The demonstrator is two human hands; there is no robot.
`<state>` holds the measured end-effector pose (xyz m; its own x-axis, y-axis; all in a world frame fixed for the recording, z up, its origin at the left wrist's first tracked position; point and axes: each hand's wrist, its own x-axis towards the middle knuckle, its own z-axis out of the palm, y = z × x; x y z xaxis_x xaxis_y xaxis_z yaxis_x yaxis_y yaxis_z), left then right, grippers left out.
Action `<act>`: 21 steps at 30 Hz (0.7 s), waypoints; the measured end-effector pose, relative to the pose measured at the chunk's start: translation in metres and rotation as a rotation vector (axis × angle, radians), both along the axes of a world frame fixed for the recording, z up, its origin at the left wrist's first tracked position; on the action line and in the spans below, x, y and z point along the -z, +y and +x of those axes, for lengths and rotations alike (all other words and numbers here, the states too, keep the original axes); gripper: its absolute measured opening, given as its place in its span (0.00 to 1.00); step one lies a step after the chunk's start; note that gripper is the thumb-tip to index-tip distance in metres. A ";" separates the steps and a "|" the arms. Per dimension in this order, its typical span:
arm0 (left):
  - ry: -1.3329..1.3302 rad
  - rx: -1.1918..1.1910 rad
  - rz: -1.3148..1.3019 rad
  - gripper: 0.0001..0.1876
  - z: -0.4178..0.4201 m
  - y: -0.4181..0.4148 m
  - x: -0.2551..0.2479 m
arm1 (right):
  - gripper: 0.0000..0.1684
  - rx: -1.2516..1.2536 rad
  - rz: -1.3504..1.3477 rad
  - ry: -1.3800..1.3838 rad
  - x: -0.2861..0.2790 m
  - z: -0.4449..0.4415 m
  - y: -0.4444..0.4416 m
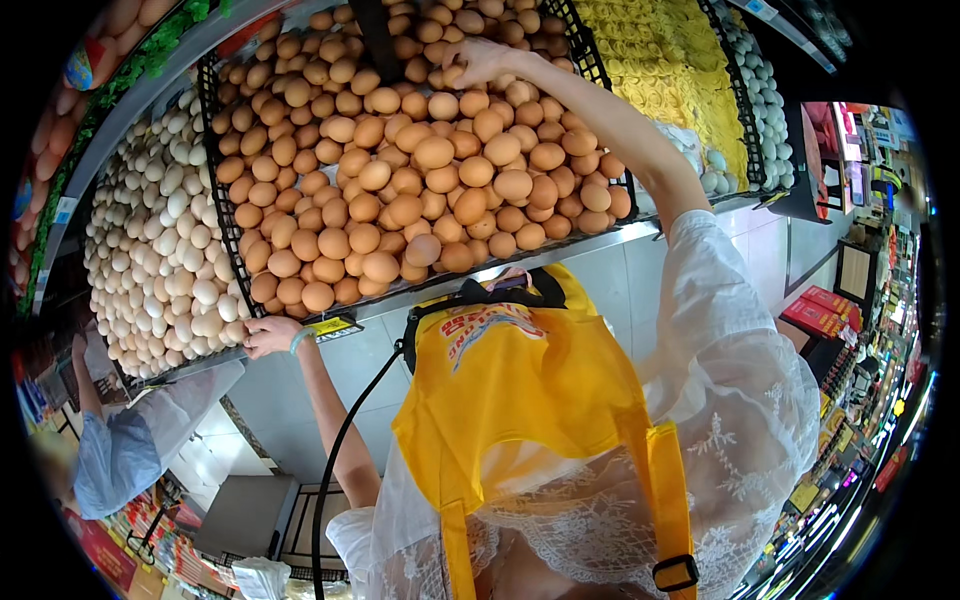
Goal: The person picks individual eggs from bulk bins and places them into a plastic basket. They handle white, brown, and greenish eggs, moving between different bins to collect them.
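A wide heap of brown eggs [435, 154] lies on the display stand before me. My right hand [484, 61] reaches to the heap's far part, its fingers curled around a brown egg [452, 74]. At the stand's front edge, my left hand [273, 335] is by the corner between the brown eggs and a heap of paler eggs [176, 277]. Its fingertips are close to the nearest pale eggs; whether they grip anything is unclear. A pale green bracelet [301, 339] circles the left wrist.
Black plastic grids [221, 199] divide the heaps. Yellow egg padding [660, 75] and bluish eggs [765, 112] lie at the right. A dark post [377, 41] rises from the brown eggs. A price tag [335, 327] hangs at the front rail. Another person [120, 454] stands at the left.
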<state>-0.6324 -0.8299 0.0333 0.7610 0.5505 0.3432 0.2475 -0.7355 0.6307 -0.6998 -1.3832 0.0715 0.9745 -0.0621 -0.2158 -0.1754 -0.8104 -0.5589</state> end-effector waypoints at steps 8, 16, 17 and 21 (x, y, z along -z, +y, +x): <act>-0.001 0.004 0.003 0.28 0.009 0.002 0.014 | 0.23 0.120 0.242 0.024 -0.051 -0.087 -0.032; -0.032 0.007 0.014 0.27 0.012 0.003 0.015 | 0.22 0.068 0.269 -0.008 -0.106 -0.178 0.057; -0.027 0.008 0.017 0.27 0.013 0.005 0.017 | 0.22 0.035 0.138 -0.038 -0.106 -0.186 0.060; -0.067 -0.021 0.013 0.27 0.018 0.029 0.030 | 0.26 0.099 -0.034 -0.152 -0.117 -0.212 0.069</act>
<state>-0.6149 -0.8008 0.0028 0.7242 0.5612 0.4007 0.2204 -0.7390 0.6367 -0.9117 -1.3140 0.1884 0.9845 -0.1637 -0.0628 -0.1707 -0.8121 -0.5580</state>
